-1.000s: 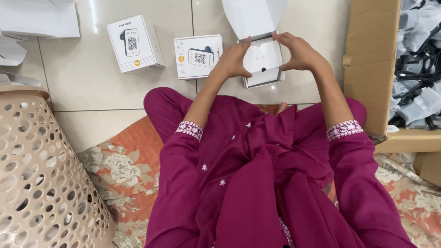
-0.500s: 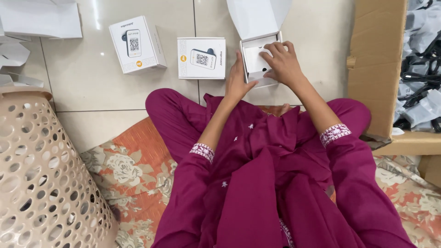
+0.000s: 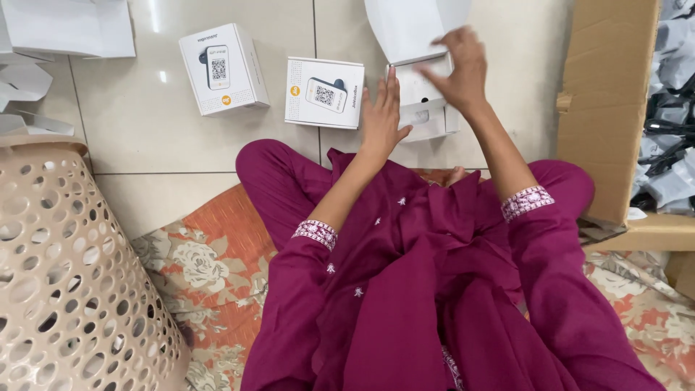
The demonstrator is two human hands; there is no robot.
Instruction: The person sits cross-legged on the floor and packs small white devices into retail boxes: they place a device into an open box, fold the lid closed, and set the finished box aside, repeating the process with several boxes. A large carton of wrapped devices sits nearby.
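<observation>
A small white open box (image 3: 427, 108) lies on the tiled floor in front of my knees, its lid (image 3: 413, 29) flipped up and away. My right hand (image 3: 457, 69) hovers over the box's opening, fingers spread, blurred by motion; I cannot tell whether it touches the contents. My left hand (image 3: 381, 116) rests flat against the box's left side, fingers straight and apart. Neither hand grips anything.
Two closed white boxes (image 3: 221, 69) (image 3: 323, 92) lie on the floor to the left. A beige perforated basket (image 3: 65, 275) stands at the lower left. A large cardboard carton (image 3: 612, 116) with grey bagged items (image 3: 670, 108) fills the right. White packaging (image 3: 65, 25) lies top left.
The white box, earlier held up in both hands, now sits on the floor. My left hand dropped beside it and my right hand moved over its opening.
</observation>
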